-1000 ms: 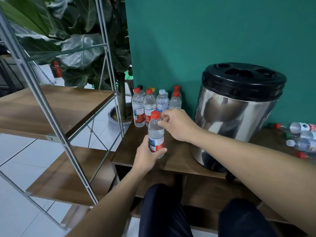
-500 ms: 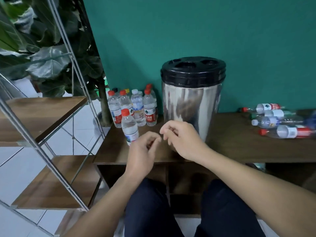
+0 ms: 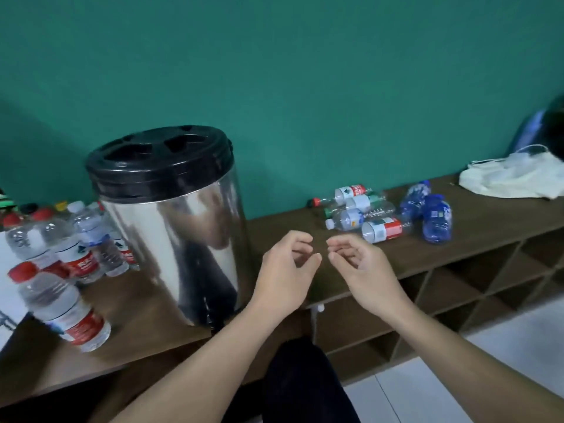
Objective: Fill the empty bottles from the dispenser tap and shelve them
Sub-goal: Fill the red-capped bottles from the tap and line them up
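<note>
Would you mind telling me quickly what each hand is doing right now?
Left hand: open, fingers loosely curled, holding nothing.
Right hand: open, fingers loosely curled, holding nothing.

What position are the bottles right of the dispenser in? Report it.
Tipped: the clear bottles lie on their sides on the counter.

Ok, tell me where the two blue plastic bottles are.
In the head view, the two blue plastic bottles lie on the brown wooden counter, right of the clear empty bottles, left of the white cloth.
</note>
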A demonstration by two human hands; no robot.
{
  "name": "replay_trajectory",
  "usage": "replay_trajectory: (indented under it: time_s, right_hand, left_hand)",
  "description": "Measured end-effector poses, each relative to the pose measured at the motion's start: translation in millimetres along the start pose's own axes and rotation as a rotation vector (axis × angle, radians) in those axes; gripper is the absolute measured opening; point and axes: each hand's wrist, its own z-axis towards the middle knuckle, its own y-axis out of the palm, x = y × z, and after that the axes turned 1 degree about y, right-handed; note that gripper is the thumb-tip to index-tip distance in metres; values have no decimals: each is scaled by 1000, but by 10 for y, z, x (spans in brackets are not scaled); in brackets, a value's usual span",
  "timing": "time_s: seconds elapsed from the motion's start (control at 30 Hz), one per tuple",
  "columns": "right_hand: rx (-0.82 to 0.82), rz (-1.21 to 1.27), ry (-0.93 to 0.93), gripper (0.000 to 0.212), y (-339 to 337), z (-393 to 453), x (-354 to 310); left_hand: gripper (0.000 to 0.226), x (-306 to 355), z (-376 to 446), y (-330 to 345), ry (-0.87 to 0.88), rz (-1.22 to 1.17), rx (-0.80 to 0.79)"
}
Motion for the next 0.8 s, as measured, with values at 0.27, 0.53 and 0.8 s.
replay_trajectory:
  time_s: [0.27, 0.53, 0.8]
  right_hand:
    - [53, -380, 17, 48, -764, 680, 899]
    - [-148, -769, -71, 82, -1064, 1273, 1536]
    - [-59, -783, -212, 80, -955, 1081, 1653]
  left_hand:
    - [59, -396, 810, 1076, -239, 14, -112]
    - [61, -692, 1246, 1620, -342, -193, -101]
    - [14, -563, 1025, 1642, -369, -296, 57]
